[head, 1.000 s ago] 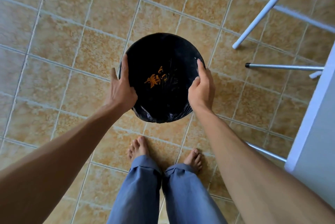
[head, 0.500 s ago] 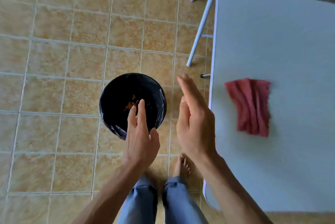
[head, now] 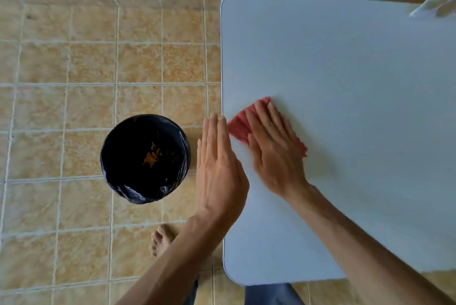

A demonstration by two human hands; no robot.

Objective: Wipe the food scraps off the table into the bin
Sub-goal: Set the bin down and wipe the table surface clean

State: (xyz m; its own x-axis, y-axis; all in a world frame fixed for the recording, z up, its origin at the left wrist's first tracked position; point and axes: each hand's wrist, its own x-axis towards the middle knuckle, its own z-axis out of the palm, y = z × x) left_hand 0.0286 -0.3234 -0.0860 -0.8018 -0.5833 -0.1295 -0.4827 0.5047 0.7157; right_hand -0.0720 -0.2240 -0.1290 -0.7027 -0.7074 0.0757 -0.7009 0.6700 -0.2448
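The round bin (head: 145,157), lined with a glossy, crinkled black bag, stands on the tan tiled floor (head: 81,62) and holds a small cluster of orange food scraps (head: 151,156) at its bottom. It sits near the table's left edge, apart from it, with bare tiles all around. The table (head: 345,82) is smooth, pale grey, with rounded corners (its surface looks bare apart from the cloth). The right hand (head: 275,149) lies flat, fingers spread, pressing the ribbed red cloth (head: 240,124) just beside that edge. The left hand (head: 218,169) is released, flat, fingers together, alongside the edge.
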